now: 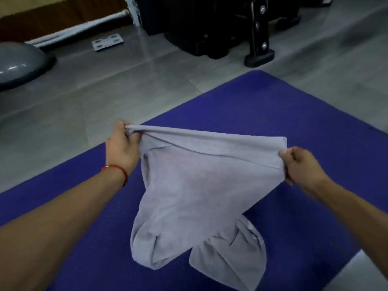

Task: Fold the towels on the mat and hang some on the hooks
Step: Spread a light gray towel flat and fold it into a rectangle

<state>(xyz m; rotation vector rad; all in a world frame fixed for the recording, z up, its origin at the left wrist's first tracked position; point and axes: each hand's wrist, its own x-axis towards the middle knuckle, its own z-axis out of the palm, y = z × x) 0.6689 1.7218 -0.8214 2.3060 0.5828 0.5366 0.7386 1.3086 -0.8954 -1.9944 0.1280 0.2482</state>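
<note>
- Grey tiled floor [126,85] is seen all round, and across it the blue mat [304,127] is laid at a slant; no hooks are shown.
- Black equipment [210,24] and a grey dome [19,64] are stood at the far side, well apart from the mat.
- One grey towel [195,185] is held up over the mat by its top edge, while its lower end is left bunched and twisted on the mat surface.
- That top edge is pinched at one corner by the left hand [121,148], fingers curled round gathered cloth, and at the other by the right hand [302,166], closed on the hem.
- A red bracelet [117,170] is worn on the left wrist.
- For a clean fold, the edge is best kept taut and level, the twisted lower end shaken out, and the cloth laid flat before the corners are brought together.
</note>
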